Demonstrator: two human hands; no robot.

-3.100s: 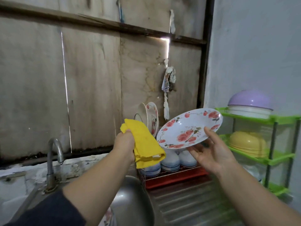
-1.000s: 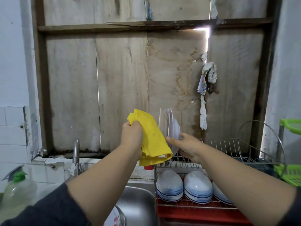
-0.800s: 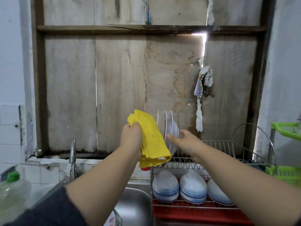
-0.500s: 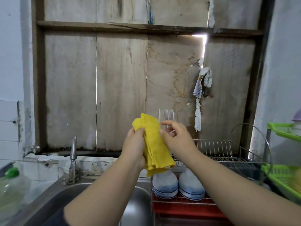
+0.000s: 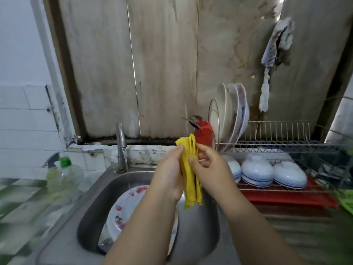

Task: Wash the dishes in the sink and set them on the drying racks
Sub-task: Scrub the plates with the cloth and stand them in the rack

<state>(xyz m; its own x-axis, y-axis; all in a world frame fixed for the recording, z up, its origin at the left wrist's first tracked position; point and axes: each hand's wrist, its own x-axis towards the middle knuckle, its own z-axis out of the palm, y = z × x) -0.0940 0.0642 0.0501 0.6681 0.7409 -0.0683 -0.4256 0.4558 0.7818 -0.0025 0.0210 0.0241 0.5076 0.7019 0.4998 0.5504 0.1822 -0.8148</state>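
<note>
A yellow cloth [image 5: 191, 173] hangs folded above the steel sink [image 5: 91, 213]. My left hand [image 5: 170, 173] grips it from the left and my right hand [image 5: 208, 169] pinches it from the right. In the sink lies a white plate with red flowers [image 5: 124, 207], partly hidden by my left forearm. Several plates [image 5: 232, 113] stand upright on the wire drying rack [image 5: 277, 144]. Upturned white bowls [image 5: 267, 173] sit on its lower shelf.
A thin stream of water runs from the tap [image 5: 121, 142] into the sink. A soap bottle with a green cap [image 5: 65, 175] stands on the left counter. A red cutlery holder [image 5: 203, 133] sits at the rack's left end. A rag [image 5: 275, 48] hangs on the wooden wall.
My right hand set the flowered plate upright in the rack, let go, and moved to the cloth. Both hands now hold the cloth lower, over the sink. The view has tilted down.
</note>
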